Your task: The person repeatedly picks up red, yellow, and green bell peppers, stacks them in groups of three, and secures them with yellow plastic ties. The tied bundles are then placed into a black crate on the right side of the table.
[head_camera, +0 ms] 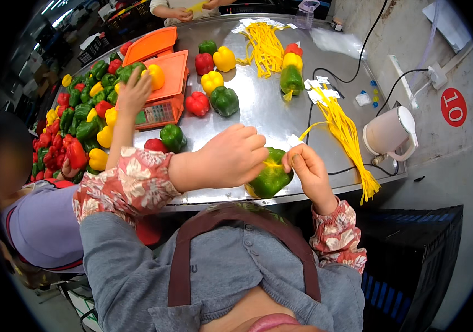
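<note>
Near the table's front edge a green bell pepper (pixel 270 178) lies between my hands, with a yellow band gathered across its top and a yellow pepper partly showing beneath. My left hand (pixel 236 155) is a fist at the pepper's upper left; whether it grips the band is hidden. The thumb and fingers of my right hand (pixel 308 170) pinch the yellow band at the pepper's right side. A white tag (pixel 295 141) on a yellow strip sticks up behind that hand. Beyond it lies a bundle of yellow mesh strips (pixel 344 133) with white tags.
A co-worker's hand (pixel 135 89) reaches over an orange scale (pixel 166 106) bearing a yellow pepper. Mixed peppers (pixel 83 124) are heaped left. Loose peppers (pixel 225 101), a netted pepper stack (pixel 292 79), more yellow strips (pixel 265 45), black cable and a white electric kettle (pixel 388 130) are on the metal table.
</note>
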A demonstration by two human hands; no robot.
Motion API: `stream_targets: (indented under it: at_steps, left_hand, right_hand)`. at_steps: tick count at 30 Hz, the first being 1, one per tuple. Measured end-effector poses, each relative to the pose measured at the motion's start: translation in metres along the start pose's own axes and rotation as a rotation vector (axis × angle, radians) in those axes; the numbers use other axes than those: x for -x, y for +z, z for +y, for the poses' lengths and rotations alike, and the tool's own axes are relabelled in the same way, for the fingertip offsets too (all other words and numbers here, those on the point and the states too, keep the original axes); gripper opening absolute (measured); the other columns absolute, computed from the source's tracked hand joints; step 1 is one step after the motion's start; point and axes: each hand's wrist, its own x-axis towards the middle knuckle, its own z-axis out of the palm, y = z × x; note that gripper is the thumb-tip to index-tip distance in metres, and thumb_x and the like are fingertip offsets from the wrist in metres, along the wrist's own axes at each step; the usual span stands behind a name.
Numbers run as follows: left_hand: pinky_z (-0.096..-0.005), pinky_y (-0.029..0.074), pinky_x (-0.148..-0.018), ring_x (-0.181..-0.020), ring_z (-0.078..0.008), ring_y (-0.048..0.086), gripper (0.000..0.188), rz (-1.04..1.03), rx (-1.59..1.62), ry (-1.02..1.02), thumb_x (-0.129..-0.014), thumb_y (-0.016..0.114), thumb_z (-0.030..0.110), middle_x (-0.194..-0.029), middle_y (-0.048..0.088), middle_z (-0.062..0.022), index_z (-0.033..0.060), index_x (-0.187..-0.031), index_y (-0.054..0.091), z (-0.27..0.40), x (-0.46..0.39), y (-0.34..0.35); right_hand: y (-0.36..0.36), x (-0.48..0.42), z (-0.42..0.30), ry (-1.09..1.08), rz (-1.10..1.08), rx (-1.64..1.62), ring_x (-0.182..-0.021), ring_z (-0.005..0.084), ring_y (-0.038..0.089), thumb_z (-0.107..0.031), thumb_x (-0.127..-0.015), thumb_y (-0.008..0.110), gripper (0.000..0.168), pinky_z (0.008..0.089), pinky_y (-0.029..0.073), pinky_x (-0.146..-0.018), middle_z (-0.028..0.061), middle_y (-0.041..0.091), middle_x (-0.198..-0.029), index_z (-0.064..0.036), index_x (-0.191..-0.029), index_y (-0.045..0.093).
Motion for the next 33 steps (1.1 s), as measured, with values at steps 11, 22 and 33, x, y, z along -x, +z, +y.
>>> stream_targets:
  at_steps: [11, 22, 33]
  left_hand:
    - [-0.0368, 0.035, -0.056, -0.060, -0.0270, 0.044, 0.015, 0.051, 0.630, -0.122, -0.070, 0.059, 0.006, -0.060, 0.043, -0.0090, 0.0034, -0.061, 0.047, -0.018, 0.009, 0.025]
    - [-0.0366, 0.038, -0.059, -0.063, -0.0291, 0.046, 0.020, -0.036, 0.751, -0.319, -0.071, 0.061, 0.013, -0.063, 0.046, -0.0101, 0.0030, -0.062, 0.046, -0.012, 0.012, 0.023]
    - [-0.0375, 0.038, -0.065, -0.073, -0.0298, 0.047, 0.031, 0.198, 0.208, -0.143, -0.057, 0.066, 0.022, -0.078, 0.049, -0.0115, 0.0032, -0.076, 0.050, 0.013, -0.012, 0.027]
  right_hand:
    - [-0.003, -0.002, -0.001, 0.090, -0.070, 0.002, -0.066, 0.0079, 0.039, -0.015, -0.094, 0.039, 0.019, 0.0209, 0.034, -0.062, -0.0008, 0.043, -0.069, -0.003, -0.081, 0.045]
    - [-0.010, 0.017, 0.005, 0.087, 0.059, -0.173, -0.071, 0.0110, 0.042, -0.019, -0.092, 0.045, 0.019, 0.0241, 0.036, -0.069, 0.0017, 0.047, -0.074, -0.004, -0.081, 0.046]
    - [0.031, -0.016, -0.036, -0.820, 0.014, 0.786, -0.103, 0.0296, 0.048, -0.006, -0.066, 0.064, 0.014, 0.0373, 0.038, -0.083, 0.0144, 0.050, -0.115, -0.002, -0.077, 0.056]
